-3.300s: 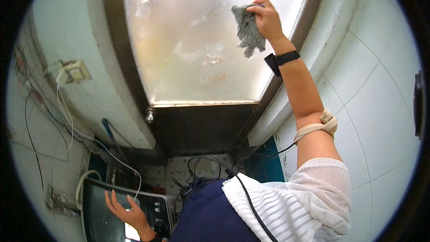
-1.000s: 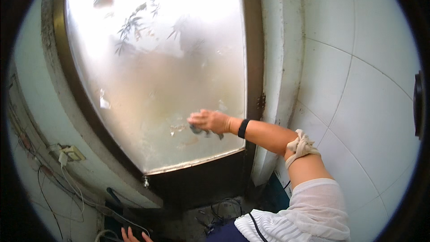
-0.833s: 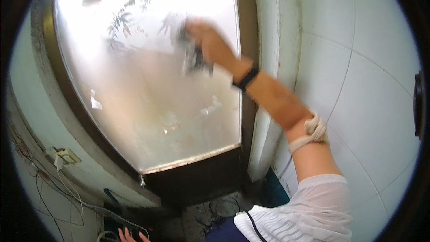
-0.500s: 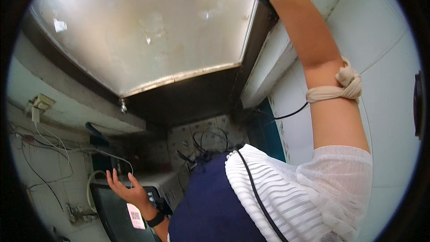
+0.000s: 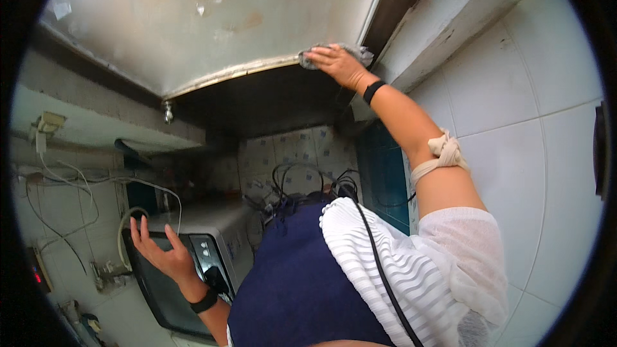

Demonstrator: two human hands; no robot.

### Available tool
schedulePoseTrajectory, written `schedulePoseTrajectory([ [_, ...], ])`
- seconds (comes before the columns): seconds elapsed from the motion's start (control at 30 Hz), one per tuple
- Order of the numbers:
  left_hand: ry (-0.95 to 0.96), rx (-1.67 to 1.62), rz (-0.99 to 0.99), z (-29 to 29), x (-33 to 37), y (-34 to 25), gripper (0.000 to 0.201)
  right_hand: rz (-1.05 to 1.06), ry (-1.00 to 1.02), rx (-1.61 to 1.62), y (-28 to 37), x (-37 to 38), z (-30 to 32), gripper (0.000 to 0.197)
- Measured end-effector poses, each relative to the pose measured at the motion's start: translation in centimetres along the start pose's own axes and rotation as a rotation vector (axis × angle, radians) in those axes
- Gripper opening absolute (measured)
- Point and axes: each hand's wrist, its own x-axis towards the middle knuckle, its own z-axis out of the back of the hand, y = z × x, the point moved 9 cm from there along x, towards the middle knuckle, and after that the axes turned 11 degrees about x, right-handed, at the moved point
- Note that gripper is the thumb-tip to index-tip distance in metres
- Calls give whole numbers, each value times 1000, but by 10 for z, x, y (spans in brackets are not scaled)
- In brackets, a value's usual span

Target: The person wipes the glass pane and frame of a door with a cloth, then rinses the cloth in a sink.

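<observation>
Cloth (image 5: 361,53), grey and crumpled, lies against the lower right corner of the frosted pane (image 5: 144,32), lapping over its pale bottom strip (image 5: 234,73). The right hand (image 5: 342,67) rests flat on top of it, fingers straight and close together; thumb and palm are hidden, so I cannot tell whether the cloth is pinched or only pressed.

The step in hand looks like wiping that lower edge — cloth set right where glass meets strip. The next move seems to call for steady, even pressure and enough cloth kept under the fingertips to follow the strip toward the pane's lower left corner. Scraps of pale residue remain on the glass, one flake (image 5: 62,11) near its left edge, and a brownish smear (image 5: 249,22) above the bottom strip; these would likely need firmer rubbing.

Below the strip comes the door's dark lower panel (image 5: 250,106), with a shiny metal knob (image 5: 168,112) just beside the pane's lower left corner.

Farther out, the left hand (image 5: 168,258) is empty, fingers spread, over the far part of a machine's dark lid (image 5: 160,299) — whether it touches, I cannot tell. Black cables (image 5: 279,180) loop over the patterned floor tiles (image 5: 257,152) between machine and door.
</observation>
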Motion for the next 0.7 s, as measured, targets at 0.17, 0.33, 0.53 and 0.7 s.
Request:
schedulePoseTrajectory([
  [0.17,48,141,-18,-26,-29,49,44,-417,117,202,-9,15,-20,29],
  [0.33,-45,-111,91,5,-25,39,47,-287,-37,303,30,74,125,27],
  [0.53,-80,-205,20,-8,1,22,46,-31,-471,94,50,125,374,43],
  [0.7,-96,-264,9,-19,16,9,45,54,-812,-390,51,169,550,46],
])
